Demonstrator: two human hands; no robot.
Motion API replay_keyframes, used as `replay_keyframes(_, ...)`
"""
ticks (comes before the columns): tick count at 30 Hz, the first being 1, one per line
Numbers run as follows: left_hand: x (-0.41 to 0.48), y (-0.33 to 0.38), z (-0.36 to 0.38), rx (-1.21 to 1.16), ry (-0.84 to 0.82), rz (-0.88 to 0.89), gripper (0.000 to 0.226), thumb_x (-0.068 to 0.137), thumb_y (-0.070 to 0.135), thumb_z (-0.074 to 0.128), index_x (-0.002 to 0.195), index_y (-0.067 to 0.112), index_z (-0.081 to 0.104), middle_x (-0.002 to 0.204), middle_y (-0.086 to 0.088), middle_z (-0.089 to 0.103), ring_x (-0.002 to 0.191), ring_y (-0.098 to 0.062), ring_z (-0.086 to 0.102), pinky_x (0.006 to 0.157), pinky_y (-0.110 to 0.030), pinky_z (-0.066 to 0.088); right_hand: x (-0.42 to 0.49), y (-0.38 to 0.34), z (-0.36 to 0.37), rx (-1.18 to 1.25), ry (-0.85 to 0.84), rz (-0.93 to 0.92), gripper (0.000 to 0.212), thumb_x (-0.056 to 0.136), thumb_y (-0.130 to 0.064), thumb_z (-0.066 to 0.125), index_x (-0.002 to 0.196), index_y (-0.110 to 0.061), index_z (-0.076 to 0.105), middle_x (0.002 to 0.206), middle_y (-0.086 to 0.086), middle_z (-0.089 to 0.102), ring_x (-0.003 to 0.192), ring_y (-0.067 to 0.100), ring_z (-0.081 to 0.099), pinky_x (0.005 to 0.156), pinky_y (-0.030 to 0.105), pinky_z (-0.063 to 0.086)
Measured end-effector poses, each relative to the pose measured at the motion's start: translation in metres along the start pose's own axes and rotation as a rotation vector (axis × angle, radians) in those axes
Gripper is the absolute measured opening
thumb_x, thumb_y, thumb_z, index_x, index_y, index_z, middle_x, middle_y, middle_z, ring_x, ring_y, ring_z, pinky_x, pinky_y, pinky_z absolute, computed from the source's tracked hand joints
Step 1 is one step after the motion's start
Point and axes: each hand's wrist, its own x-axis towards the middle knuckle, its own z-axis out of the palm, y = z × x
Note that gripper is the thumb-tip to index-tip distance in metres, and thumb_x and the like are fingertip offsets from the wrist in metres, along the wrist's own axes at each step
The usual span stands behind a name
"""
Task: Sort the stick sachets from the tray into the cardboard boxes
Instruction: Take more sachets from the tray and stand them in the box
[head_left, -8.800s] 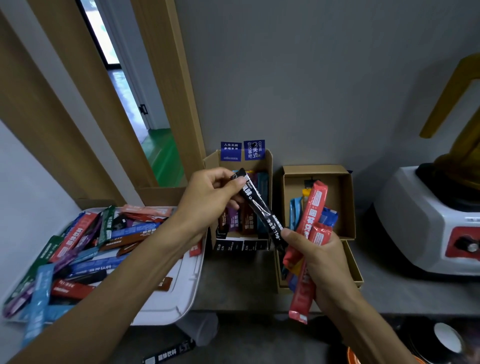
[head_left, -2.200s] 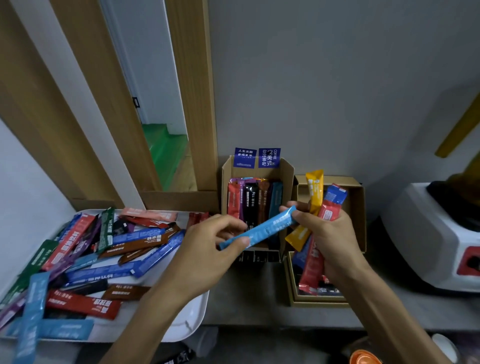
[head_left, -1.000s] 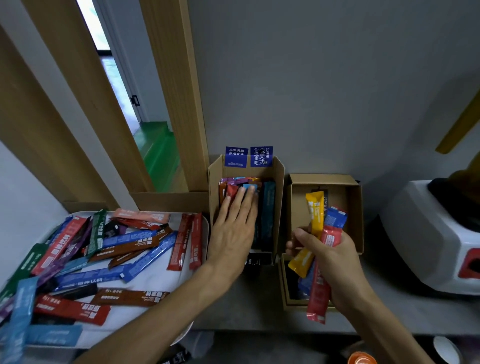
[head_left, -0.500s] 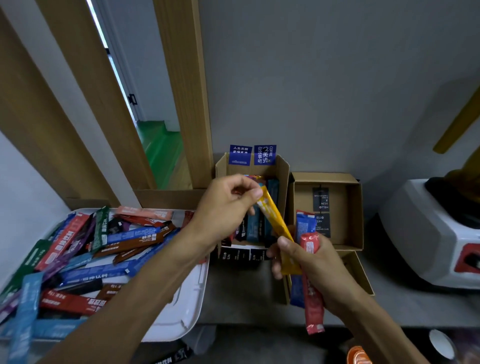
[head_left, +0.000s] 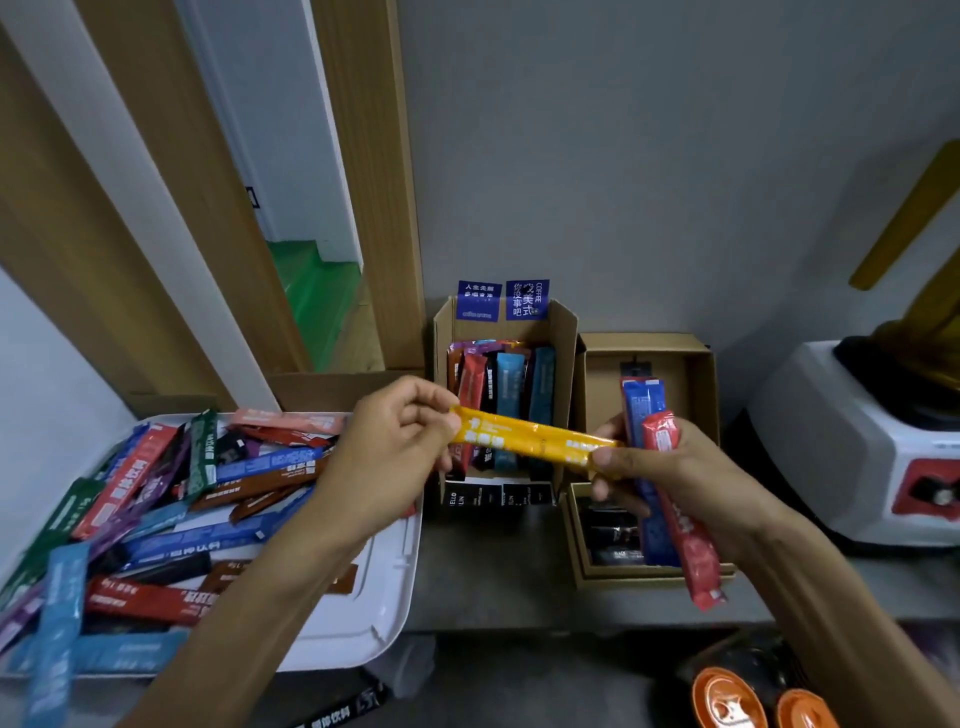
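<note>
Cardboard, left box (head_left: 565, 332): stands upright against the grey wall at centre frame, flaps open, two blue labels on the back flap; packed with upright stick sachets (head_left: 506, 410) in red, brown, light blue and teal.
Cardboard, right box (head_left: 701, 384): just right of the first, touching or nearly so; open-topped and shallow, with dark printed packets lying in its lower part.
White tray (head_left: 363, 623): lower left of the frame; holds a loose heap of sachets (head_left: 156, 519) in red, blue, brown, green, purple and black, lying crossed over one another.
Orange sachet (head_left: 530, 440): held nearly level in front of the left box, above the counter, spanning the gap between both hands.
Left hand (head_left: 387, 462): centre frame, thumb and fingertips pinching the orange sachet's left end.
Right hand (head_left: 670, 473): right of centre, thumb and forefinger pinching the orange sachet's right end; the remaining fingers clamp a blue sachet (head_left: 644, 410) and a red sachet (head_left: 685, 525), both running top to bottom over the right box.
White appliance (head_left: 857, 441): right edge of the frame, on the counter.
</note>
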Motion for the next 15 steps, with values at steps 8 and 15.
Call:
replay_keyframes(8, -0.01, 0.011, 0.015, 0.963, -0.151, 0.687, 0.039, 0.086, 0.037, 0.071, 0.122, 0.023, 0.067, 0.106, 0.007, 0.062, 0.096, -0.013, 0.049, 0.078, -0.03, 0.044, 0.004, 0.0, 0.01, -0.07, -0.008, -0.017, 0.027, 0.085, -0.011, 0.068, 0.11, -0.002, 0.06, 0.078, 0.01, 0.071, 0.065, 0.016, 0.068, 0.056, 0.025, 0.052)
replay_keyframes(15, -0.003, -0.006, 0.027, 0.872, -0.042, 0.47, 0.018, 0.091, 0.03, 0.065, 0.108, 0.024, 0.062, 0.093, 0.013, 0.044, 0.082, -0.005, 0.046, 0.066, -0.018, 0.033, 0.002, 0.009, -0.002, 0.055, 0.109, -0.046, 0.035, 0.089, -0.021, 0.061, 0.121, -0.007, 0.061, 0.099, 0.013, 0.076, 0.068, 0.017, 0.07, 0.053, 0.022, 0.051)
